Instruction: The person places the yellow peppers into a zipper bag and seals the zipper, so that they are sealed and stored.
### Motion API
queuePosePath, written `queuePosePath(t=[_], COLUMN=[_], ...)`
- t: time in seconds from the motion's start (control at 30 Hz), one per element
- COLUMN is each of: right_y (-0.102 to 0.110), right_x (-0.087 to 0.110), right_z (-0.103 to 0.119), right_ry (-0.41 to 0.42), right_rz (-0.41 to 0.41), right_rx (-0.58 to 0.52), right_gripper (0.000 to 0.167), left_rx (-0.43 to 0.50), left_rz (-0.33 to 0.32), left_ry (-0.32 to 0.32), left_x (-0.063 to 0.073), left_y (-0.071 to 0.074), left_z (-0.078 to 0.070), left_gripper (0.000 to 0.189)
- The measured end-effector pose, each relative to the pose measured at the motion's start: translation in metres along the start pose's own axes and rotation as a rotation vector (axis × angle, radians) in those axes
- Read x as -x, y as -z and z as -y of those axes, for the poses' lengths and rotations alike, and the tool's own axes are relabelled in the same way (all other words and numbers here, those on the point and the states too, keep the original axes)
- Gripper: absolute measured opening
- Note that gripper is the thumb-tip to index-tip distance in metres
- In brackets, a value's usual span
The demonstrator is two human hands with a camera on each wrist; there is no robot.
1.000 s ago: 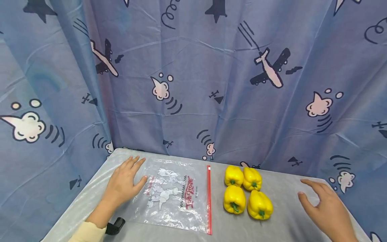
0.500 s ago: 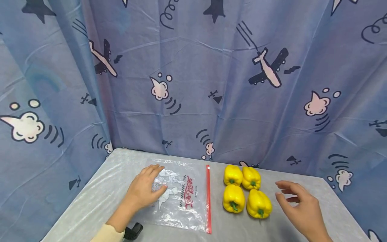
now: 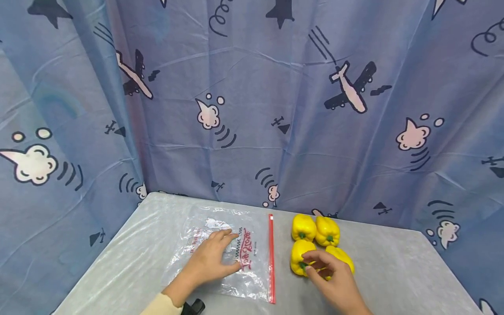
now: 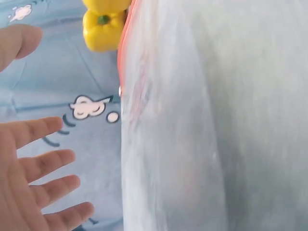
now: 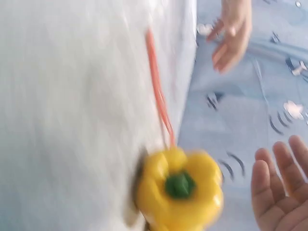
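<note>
The right hand [image 3: 332, 280] has moved in from beyond the peppers' right side and now hangs over the front pair of glossy yellow bell peppers with green stems [image 3: 298, 256]. The left hand [image 3: 208, 262] has advanced rightward over the flat, clear plastic bag with red lettering [image 3: 252, 240], toward its red zip strip [image 3: 271, 258]. Bag and peppers hold their positions. In effect, each hand is now close to its nearest item; this is judged an approach stage, with no item yet gripped.

Finger state, left: the fingers [image 4: 38, 130] are spread and nearly straight, the thumb set apart; they pinch nothing. The bag lies below them, the strip to their right. Contact with the bag cannot be confirmed.

Finger state, right: the fingers [image 5: 288, 173] are loosely curved, with a gap between index fingertip and thumb; they pinch nothing. In the head view the fingertips overlap the front-left pepper; the right wrist view shows the nearest visible pepper apart from them. The front-right pepper is partly hidden behind this hand. The back pair [image 3: 316, 229] lies beyond the fingertips.

Count: hands, two; bag, one; zip strip, one; peppers, four, in two rows of two. All items rest on the pale grey surface [image 3: 393, 249].
</note>
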State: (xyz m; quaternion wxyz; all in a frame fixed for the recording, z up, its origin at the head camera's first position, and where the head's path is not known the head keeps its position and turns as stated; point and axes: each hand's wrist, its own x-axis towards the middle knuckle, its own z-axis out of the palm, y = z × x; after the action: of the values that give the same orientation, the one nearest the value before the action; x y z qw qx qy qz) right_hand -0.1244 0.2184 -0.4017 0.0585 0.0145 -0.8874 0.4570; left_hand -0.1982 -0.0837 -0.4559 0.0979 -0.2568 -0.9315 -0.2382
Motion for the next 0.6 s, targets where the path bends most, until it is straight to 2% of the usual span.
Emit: queuePosePath(t=[0.1,0.23,0.33,0.43,0.6], right_y=[-0.016,-0.034,-0.044,-0.051,-0.06], right_x=[-0.003,-0.006,-0.008,-0.01,-0.014], right_z=[-0.005,-0.016,-0.024,-0.03,-0.032], right_ry=[-0.068,-0.109,-0.143,-0.169,-0.221], right_rz=[0.122,0.275,0.361,0.401,0.411], right_rx=[-0.082,-0.181,-0.241,-0.255,-0.246], right_gripper=[0.025,0.034,0.038,0.041,0.043], left_rx=[-0.002,-0.017,-0.04,-0.057,-0.082], left_rz=[0.045,0.091,0.111,0.135,0.169], left_ry=[-0.006,-0.023,-0.035,-0.035,-0.016], left_x=[-0.002,-0.005,-0.006,-0.007,-0.007], left_y=[-0.006,-0.012,-0.016,-0.02,-0.025], left_z=[-0.006,-0.013,-0.016,-0.018,-0.018], left_gripper=[0.077,0.081,0.083,0.084,0.086])
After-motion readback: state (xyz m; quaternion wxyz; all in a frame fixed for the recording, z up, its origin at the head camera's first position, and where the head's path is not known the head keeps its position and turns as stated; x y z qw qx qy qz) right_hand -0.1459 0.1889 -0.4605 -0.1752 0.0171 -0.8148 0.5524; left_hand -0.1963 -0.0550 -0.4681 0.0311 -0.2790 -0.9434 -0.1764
